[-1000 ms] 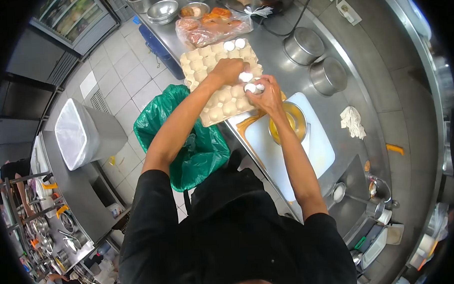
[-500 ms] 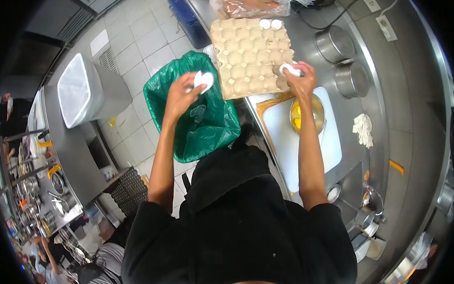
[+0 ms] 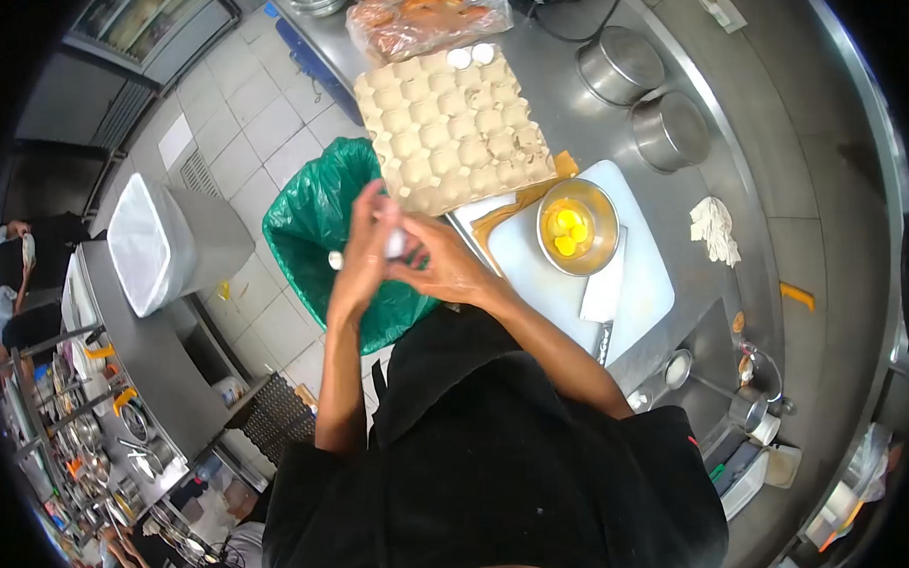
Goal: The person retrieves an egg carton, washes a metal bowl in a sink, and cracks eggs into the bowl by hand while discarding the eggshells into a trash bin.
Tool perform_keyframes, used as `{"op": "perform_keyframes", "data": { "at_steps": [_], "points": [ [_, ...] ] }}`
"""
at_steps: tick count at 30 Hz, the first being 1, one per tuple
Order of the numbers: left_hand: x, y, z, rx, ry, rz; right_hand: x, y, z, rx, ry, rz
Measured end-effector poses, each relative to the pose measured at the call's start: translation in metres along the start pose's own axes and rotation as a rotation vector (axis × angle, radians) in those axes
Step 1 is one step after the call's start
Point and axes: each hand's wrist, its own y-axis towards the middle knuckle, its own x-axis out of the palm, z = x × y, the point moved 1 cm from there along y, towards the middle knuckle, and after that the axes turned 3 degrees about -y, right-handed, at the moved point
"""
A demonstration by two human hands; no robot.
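Note:
Over the green-lined bin, my left hand and my right hand are close together. A blurred white eggshell shows between them; which hand grips it is unclear. Another white piece is beside my left hand, above the bin. Two white eggs sit at the far edge of the cardboard egg tray. Several yolks lie in the steel bowl on the white cutting board, with a knife beside it.
Two steel pots and a white cloth are on the steel counter. Bagged food lies beyond the tray. A sink is at the right. A white-lined bin stands at the left, with people further off.
Both hands have come together over the green-lined bin; my right hand has moved left from the egg tray. The bowl and its yolks are now uncovered, and the knife shows fully.

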Motion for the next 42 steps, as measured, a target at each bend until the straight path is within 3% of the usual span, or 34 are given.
{"op": "perform_keyframes", "data": {
  "at_steps": [1, 3, 4, 5, 6, 7, 8, 10, 11, 13, 15, 17, 19, 23, 25, 30, 34, 37, 39, 41, 42],
  "points": [
    [0.02, 0.002, 0.007, 0.024, 0.001, -0.111, -0.013, -0.007, 0.004, 0.048, -0.05, 0.044],
    [0.039, 0.028, 0.02, 0.03, 0.15, -0.35, -0.04, -0.027, 0.01, 0.161, 0.148, 0.167],
    [0.048, 0.045, 0.037, -0.091, 0.095, -0.488, -0.049, -0.036, 0.019, 0.131, 0.327, 0.265],
    [0.063, 0.069, 0.038, -0.075, 0.062, -0.431, -0.056, -0.045, 0.031, 0.097, 0.507, 0.361],
    [0.068, 0.119, 0.024, 0.122, 0.47, -0.308, -0.069, -0.055, 0.036, 0.088, 0.508, 0.37],
    [0.073, 0.172, 0.011, 0.382, 0.684, -0.127, -0.083, -0.069, 0.041, 0.142, 0.608, 0.423],
    [0.084, 0.198, 0.024, 0.492, 0.772, 0.09, -0.096, -0.081, 0.045, 0.194, 0.709, 0.476],
    [0.094, 0.258, 0.024, 0.624, 1.084, 0.253, -0.11, -0.108, 0.053, 0.261, 0.667, 0.606],
    [0.096, 0.284, 0.023, 0.642, 1.083, 0.253, -0.118, -0.121, 0.058, 0.304, 0.661, 0.67],
    [0.097, 0.32, 0.015, 0.495, 1.37, -0.058, -0.128, -0.147, 0.064, 0.348, 0.555, 0.691],
    [0.097, 0.324, 0.021, 0.506, 1.39, -0.046, -0.136, -0.162, 0.069, 0.409, 0.464, 0.727],
    [0.106, 0.307, 0.024, 0.51, 1.413, -0.063, -0.141, -0.177, 0.07, 0.388, 0.588, 0.932],
    [0.11, 0.272, 0.038, 0.715, 0.872, 0.162, -0.149, -0.178, 0.066, 0.349, 0.695, 1.101],
    [0.159, 0.15, 0.025, 0.284, 0.148, -0.31, -0.176, -0.163, 0.058, 0.25, 0.64, 1.072],
    [0.182, 0.113, -0.006, -0.006, -0.145, -0.432, -0.18, -0.149, 0.054, 0.283, 0.427, 0.991],
    [0.206, 0.056, -0.024, -0.248, -0.519, -0.479, -0.187, -0.136, 0.045, 0.244, 0.362, 0.812],
    [0.162, 0.045, -0.022, -0.269, -0.493, -0.36, -0.176, -0.125, 0.036, 0.346, 0.322, 0.642],
    [0.085, 0.026, -0.022, -0.055, -0.084, -0.233, -0.158, -0.117, 0.038, 0.301, 0.299, 0.593],
    [0.041, 0.015, -0.035, -0.173, 0.052, -0.075, -0.143, -0.115, 0.046, 0.359, 0.398, 0.526],
    [-0.001, 0.013, -0.076, -0.232, -0.002, -0.009, -0.13, -0.111, 0.055, 0.388, 0.356, 0.432],
    [-0.026, 0.02, -0.127, -0.149, 0.15, 0.075, -0.123, -0.107, 0.058, 0.372, 0.363, 0.38]
  ]
}}
